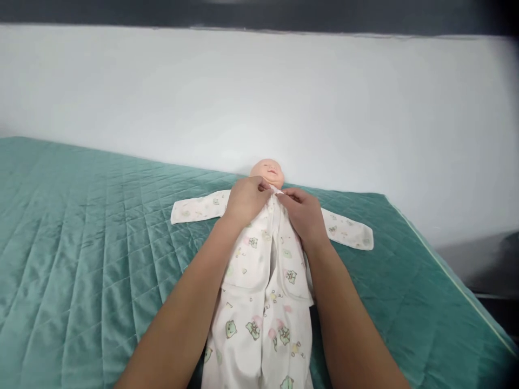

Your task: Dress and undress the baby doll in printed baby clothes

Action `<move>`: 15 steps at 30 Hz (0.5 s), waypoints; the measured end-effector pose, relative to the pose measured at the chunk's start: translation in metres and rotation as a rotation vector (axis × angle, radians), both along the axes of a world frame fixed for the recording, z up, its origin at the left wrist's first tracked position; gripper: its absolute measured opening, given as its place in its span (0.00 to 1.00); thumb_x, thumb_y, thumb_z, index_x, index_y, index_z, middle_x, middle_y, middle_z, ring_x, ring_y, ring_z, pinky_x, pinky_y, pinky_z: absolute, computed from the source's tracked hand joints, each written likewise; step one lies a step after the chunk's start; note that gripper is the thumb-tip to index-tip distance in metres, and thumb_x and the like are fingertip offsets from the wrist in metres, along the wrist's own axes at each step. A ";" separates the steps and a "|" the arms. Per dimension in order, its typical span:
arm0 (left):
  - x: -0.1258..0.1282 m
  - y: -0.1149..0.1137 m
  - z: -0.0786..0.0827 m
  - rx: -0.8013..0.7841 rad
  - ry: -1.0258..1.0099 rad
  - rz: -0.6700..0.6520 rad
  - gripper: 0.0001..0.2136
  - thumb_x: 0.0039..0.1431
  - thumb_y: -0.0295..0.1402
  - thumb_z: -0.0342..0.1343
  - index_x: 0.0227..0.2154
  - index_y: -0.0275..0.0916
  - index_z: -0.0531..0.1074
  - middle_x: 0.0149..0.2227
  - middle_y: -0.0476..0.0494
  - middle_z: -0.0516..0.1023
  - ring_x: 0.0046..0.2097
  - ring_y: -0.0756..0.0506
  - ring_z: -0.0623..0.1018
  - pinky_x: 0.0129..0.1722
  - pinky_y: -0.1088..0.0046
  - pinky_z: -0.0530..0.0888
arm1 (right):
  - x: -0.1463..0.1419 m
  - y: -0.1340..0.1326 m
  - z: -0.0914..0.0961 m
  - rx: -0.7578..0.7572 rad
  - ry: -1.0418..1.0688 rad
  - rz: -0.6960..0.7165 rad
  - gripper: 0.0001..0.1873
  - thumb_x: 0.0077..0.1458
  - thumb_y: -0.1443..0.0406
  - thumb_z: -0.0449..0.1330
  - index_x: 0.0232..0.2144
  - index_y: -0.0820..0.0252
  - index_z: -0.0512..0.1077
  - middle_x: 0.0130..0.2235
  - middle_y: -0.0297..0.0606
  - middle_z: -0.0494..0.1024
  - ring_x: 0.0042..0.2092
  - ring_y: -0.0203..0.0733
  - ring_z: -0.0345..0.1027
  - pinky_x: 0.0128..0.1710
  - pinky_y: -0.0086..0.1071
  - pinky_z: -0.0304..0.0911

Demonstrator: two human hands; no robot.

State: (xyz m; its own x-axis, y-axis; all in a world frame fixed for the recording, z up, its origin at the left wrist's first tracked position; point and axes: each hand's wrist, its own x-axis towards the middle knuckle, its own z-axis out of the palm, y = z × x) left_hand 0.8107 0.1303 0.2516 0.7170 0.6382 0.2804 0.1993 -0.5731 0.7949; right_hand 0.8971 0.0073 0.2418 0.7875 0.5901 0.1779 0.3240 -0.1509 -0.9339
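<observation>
A baby doll (268,172) lies on its back, its head toward the wall. It wears a white printed jacket (247,265) over matching trousers (243,335), whose lower end is cut off by the frame. At the doll's neck, my left hand (249,200) pinches the jacket's collar edge. Just beside it, my right hand (302,210) pinches the other side of the collar, with the fingertips of both hands nearly meeting. Below them the jacket's front edges part in a narrow gap. Both sleeves stretch out sideways, flat on the bed.
A green quilted cover (101,243) spreads under the doll. Its piped right edge (438,262) slants down toward the lower right corner. Behind the doll's head rises a white wall (259,92) with a dark band on top. Something dark stands beyond the bed at the right.
</observation>
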 end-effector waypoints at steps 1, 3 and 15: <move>-0.001 0.000 -0.002 -0.023 -0.035 0.004 0.04 0.56 0.31 0.58 0.29 0.39 0.76 0.34 0.45 0.82 0.37 0.45 0.78 0.42 0.68 0.71 | 0.001 0.000 0.000 0.034 0.029 0.024 0.10 0.51 0.58 0.62 0.30 0.59 0.78 0.32 0.34 0.79 0.36 0.41 0.69 0.36 0.33 0.61; -0.004 -0.001 -0.004 -0.083 -0.101 0.016 0.04 0.57 0.32 0.58 0.30 0.39 0.75 0.34 0.46 0.82 0.36 0.47 0.78 0.43 0.69 0.72 | 0.002 0.001 0.000 0.095 0.068 0.069 0.11 0.52 0.57 0.62 0.32 0.58 0.79 0.36 0.35 0.80 0.39 0.42 0.70 0.38 0.33 0.63; -0.006 0.000 -0.009 -0.158 -0.164 -0.067 0.04 0.57 0.30 0.57 0.32 0.38 0.76 0.36 0.46 0.82 0.39 0.48 0.79 0.44 0.71 0.72 | 0.004 0.007 -0.010 0.102 -0.142 0.037 0.13 0.53 0.60 0.61 0.39 0.56 0.81 0.40 0.38 0.79 0.38 0.40 0.69 0.45 0.37 0.66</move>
